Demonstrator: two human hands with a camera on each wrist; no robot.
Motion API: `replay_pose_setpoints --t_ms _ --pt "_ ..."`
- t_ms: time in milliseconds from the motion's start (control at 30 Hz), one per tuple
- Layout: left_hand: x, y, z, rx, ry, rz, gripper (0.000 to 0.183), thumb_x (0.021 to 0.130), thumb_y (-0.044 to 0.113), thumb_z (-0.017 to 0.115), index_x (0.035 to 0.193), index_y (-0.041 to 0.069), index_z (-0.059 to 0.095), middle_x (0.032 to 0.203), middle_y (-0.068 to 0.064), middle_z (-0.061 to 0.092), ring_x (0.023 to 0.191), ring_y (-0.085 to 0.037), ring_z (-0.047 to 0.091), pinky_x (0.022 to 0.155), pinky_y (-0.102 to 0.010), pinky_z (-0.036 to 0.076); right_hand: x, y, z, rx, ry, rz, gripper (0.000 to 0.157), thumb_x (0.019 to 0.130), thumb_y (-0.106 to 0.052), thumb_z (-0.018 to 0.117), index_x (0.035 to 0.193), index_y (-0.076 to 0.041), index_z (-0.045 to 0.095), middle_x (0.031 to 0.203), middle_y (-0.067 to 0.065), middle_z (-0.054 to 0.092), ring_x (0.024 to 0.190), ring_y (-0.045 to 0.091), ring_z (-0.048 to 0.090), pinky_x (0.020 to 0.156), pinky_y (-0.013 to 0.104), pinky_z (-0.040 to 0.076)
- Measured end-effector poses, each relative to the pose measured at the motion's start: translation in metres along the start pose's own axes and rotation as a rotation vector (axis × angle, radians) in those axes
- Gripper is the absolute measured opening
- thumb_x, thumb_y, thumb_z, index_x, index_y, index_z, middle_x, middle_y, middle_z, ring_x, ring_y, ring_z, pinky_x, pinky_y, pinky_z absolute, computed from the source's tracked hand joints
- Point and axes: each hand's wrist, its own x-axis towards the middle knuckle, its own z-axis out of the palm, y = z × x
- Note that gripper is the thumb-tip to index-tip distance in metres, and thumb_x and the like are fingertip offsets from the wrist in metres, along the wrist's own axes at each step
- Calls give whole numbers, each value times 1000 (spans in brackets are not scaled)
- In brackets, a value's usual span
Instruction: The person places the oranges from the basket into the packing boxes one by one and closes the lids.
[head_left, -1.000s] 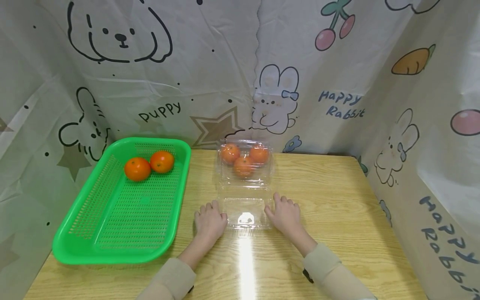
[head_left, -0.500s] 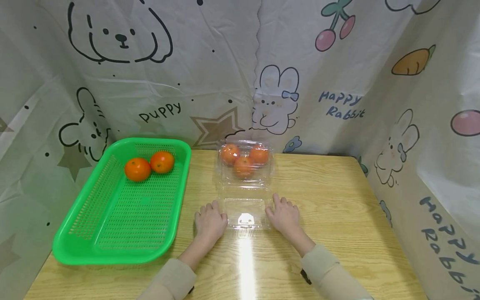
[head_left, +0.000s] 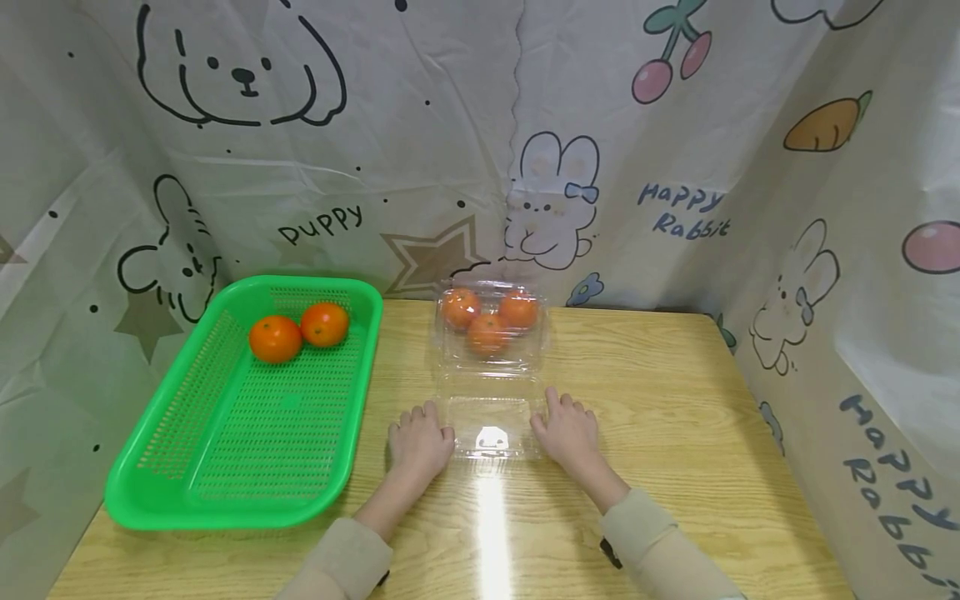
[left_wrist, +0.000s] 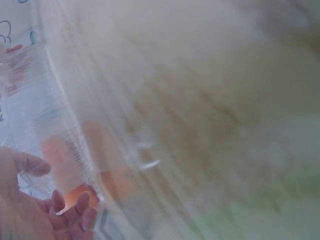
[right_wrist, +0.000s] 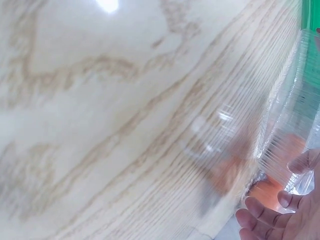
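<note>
A clear plastic clamshell box (head_left: 491, 367) lies unfolded on the table, its lid (head_left: 491, 417) toward me. Three oranges (head_left: 488, 334) sit in its far half. My left hand (head_left: 420, 442) is at the lid's left edge, thumb pointing inward. On the opposite side my right hand (head_left: 570, 431) has its thumb by the right edge. Both wrist views show loosely bent fingers (left_wrist: 75, 215) and thumb held apart, with no grip on the plastic. Whether either thumb touches the lid cannot be told. Orange fruit (right_wrist: 270, 192) shows through the box beyond the right hand.
A green perforated basket (head_left: 352, 433) stands at the left, with two oranges (head_left: 275, 339) near its far end. Wooden table surface (head_left: 660, 392) extends to the right of the box. A printed cloth (head_left: 450, 125) hangs behind and along both sides.
My right hand and sleeve have shifted very slightly left. The left hand, box, basket and fruit stay where they were.
</note>
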Motion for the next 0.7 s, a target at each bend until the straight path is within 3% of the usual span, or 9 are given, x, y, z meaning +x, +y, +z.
replay_pose_setpoints --t_ms 167,367,500,700 --pt "1 0 -8 14 -3 7 35 79 31 57 93 -1 52 82 -14 52 79 -31 50 71 -45 43 0 -1 -2 5 -5 3 33 88 -36 44 105 -8 45 81 9 52 67 25 49 59 37 40" --pt "8 3 -19 -31 46 4 52 80 36 58 111 -4 49 102 -20 55 93 -36 51 78 -48 43 0 -2 -2 3 -11 5 35 88 -36 44 108 -7 46 83 10 53 70 26 51 61 38 41" --pt "16 10 -33 -66 84 13 58 81 36 56 122 -5 47 115 -23 54 103 -37 50 85 -50 42 0 -2 -2 4 -17 10 37 88 -36 44 111 -7 46 85 11 54 70 26 52 61 38 41" --pt "28 17 -60 -61 151 42 53 82 34 57 118 -5 51 113 -22 56 99 -37 52 82 -48 43 1 -2 -2 -2 -16 11 39 87 -36 44 112 -7 46 86 11 54 71 27 52 60 38 41"
